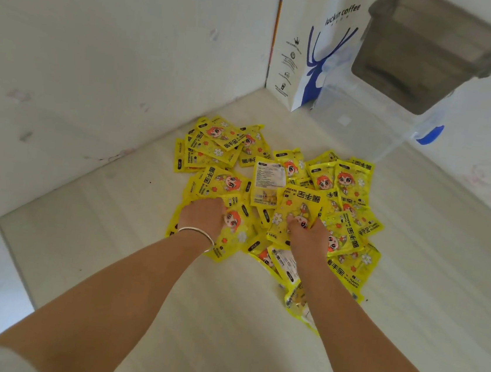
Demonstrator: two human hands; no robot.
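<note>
Reaching down with both bare arms, a person works through a heap of yellow hand-warmer packets [283,196] spread across a pale wood-look floor [216,320] in the corner of a white-walled room. The right hand [309,234] has its fingers curled round the near end of the right-hand packet [298,208], which sits above the rest of the heap. That packet's long axis runs away from the person, leaning slightly to the right. Its printed face is up, and its large black lettering is at the far end, upside down to the camera.

The left hand [202,214], with a silver bracelet [198,235] at the wrist, lies knuckles-up on the near left edge of the heap. Its fingers bend down over the edge of the left-hand packet [235,226], which lies flat and face-up, its long axis also pointing roughly away from the person. The two hands are near each other but apart.

One packet [269,178] near the middle of the heap lies back-side up and shows a white label. Behind the heap, a white and blue paper coffee bag [313,59] stands against the wall, just beside a clear plastic bin [364,129] with a grey lid [422,50].
</note>
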